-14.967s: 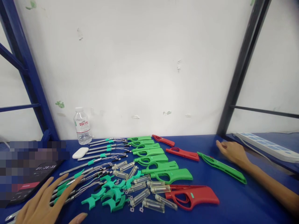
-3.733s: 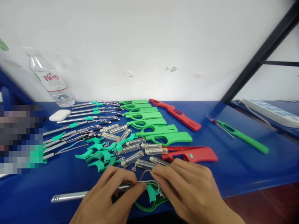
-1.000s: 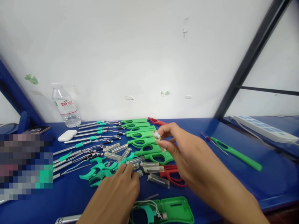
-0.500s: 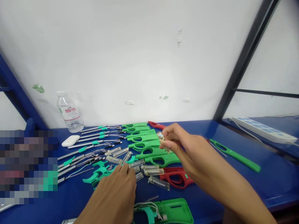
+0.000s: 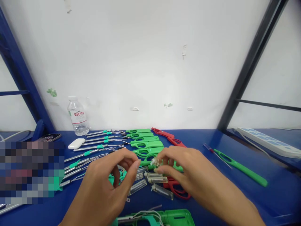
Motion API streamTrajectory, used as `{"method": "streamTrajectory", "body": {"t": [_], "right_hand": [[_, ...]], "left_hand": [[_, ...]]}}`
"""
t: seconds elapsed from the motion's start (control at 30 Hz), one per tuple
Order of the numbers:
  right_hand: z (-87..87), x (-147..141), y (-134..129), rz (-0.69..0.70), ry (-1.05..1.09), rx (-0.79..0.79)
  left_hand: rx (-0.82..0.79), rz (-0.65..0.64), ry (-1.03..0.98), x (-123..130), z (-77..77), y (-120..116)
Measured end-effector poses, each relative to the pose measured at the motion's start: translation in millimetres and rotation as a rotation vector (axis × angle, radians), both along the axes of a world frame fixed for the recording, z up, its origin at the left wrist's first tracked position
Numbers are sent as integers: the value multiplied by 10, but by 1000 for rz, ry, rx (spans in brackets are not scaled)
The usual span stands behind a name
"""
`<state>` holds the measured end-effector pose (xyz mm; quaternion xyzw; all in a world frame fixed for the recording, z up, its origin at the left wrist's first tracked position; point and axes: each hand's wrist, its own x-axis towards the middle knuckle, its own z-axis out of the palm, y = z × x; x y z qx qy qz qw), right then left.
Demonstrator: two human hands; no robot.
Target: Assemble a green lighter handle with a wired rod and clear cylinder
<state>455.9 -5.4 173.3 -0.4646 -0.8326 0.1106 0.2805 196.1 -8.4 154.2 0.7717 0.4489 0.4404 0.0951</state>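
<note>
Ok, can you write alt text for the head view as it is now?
Right hand pinches a small clear part over a blue table; left hand is beside it, its grip unclear. An open green shell lies nearest the viewer; metal rods, green casings and a water bottle are farther back.

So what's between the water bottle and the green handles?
Metal rods with teal clips lie between the water bottle and the green handles, their thin wires on the handle side. Head view shows it.
</note>
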Motion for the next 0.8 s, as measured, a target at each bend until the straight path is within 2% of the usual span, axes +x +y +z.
{"method": "streamTrajectory", "body": {"t": [0.2,0.33,0.6,0.8], "right_hand": [[92,-121,-63,-8,-95,-112],[90,-115,-67,-18,-131,-100],[76,-136,-81,17,-18,-102],[106,-156,-121,12,59,-107]], "left_hand": [[-115,-36,-83,-37,-14,11],[-146,-40,-177,0,-10,12],[-174,-101,-325,71,26,-15],[-134,-52,-331,61,12,16]]}}
